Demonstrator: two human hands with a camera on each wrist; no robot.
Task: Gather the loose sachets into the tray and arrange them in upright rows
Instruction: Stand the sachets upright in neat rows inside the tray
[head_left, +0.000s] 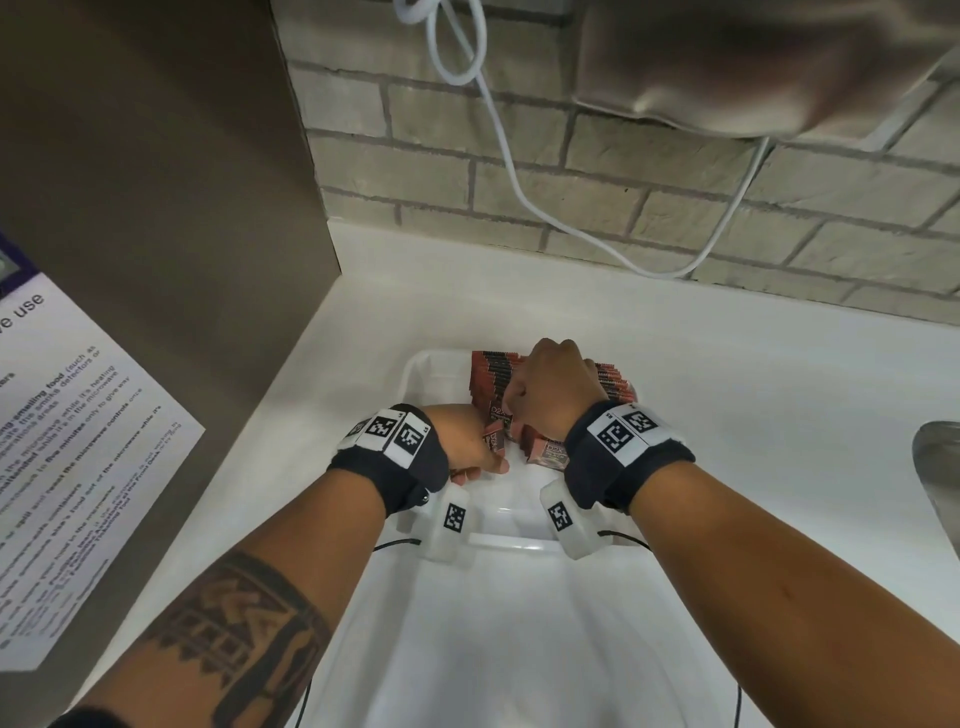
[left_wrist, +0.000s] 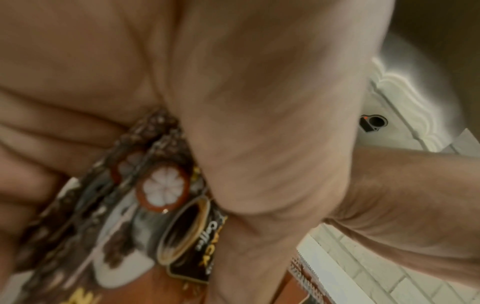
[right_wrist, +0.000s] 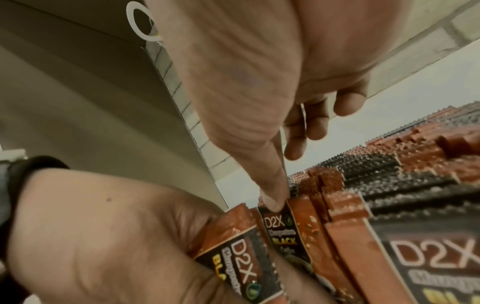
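Gripping a small bundle of sachets (head_left: 494, 439) near the middle of the tray (head_left: 511, 543), the left hand (head_left: 467, 441) is curling thumb and fingers round their lower halves. Just beyond, the right hand (head_left: 550, 387) is pinching the top edge of 1 sachet (right_wrist: 279, 224), its other fingers loosely curled. Farther back, the upright rows (head_left: 493, 371) are filling the tray's far end. These packets are looking light, thin, slick and floppy, so pinching the crimped top seam is probably safest.
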